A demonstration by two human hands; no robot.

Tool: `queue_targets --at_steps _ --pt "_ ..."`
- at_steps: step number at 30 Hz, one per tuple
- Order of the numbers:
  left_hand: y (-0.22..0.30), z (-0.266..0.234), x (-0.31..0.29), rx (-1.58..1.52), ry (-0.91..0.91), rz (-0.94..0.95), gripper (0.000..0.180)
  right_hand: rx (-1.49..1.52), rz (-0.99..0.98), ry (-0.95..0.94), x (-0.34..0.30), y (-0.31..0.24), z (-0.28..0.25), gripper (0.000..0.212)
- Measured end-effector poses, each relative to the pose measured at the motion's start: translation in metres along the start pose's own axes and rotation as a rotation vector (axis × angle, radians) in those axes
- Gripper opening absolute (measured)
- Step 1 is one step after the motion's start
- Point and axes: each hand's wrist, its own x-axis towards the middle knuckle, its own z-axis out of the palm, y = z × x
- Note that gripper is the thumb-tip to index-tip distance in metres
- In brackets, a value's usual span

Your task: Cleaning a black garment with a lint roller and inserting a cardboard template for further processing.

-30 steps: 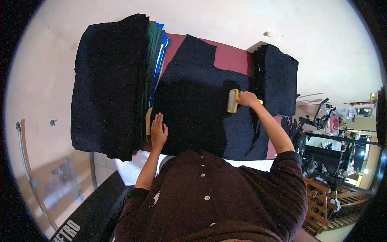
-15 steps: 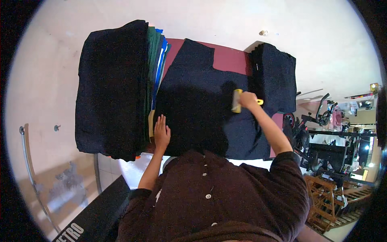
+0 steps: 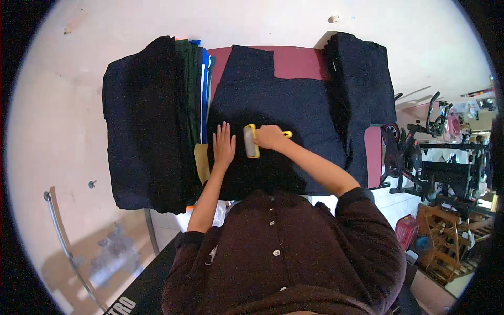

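Note:
A black garment (image 3: 299, 105) lies spread flat over a maroon tabletop (image 3: 299, 63). My right hand (image 3: 270, 137) is closed round the handle of a yellow lint roller (image 3: 252, 140), whose pale roll rests on or just above the cloth; contact cannot be made out for sure. My left hand (image 3: 224, 144) lies flat near the garment's left edge, fingers stretched out, holding nothing. The roller's head is a short way to the right of my left hand.
A tall stack of folded dark cloth (image 3: 142, 126) with green, blue and tan layers stands at the left. Another dark stack (image 3: 359, 79) is at the right. An exercise bike (image 3: 420, 131) and a wooden rack (image 3: 438, 241) stand farther right. A wall rises behind.
My right hand has drawn the lint roller leftward across the garment toward my left hand. My left hand has shifted slightly right and farther up the cloth. The head view has shifted a little.

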Motion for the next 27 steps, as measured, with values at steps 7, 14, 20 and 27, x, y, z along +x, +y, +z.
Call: queue_targets --at_steps 7,14,20,27 --pt "-0.021 0.006 0.001 0.084 0.008 0.062 0.051 -0.159 0.261 -0.037 -0.087 0.124 -0.014 0.037" --pt "-0.012 0.004 0.006 0.113 0.019 0.026 0.051 -0.252 0.428 -0.071 -0.146 0.210 -0.022 0.038" --pt "-0.011 0.003 0.011 0.095 0.027 0.014 0.052 -0.333 0.412 -0.089 -0.161 0.238 -0.014 0.035" --pt "-0.015 -0.002 0.009 0.041 0.041 -0.014 0.052 -0.134 0.363 0.148 -0.106 0.195 -0.081 0.038"
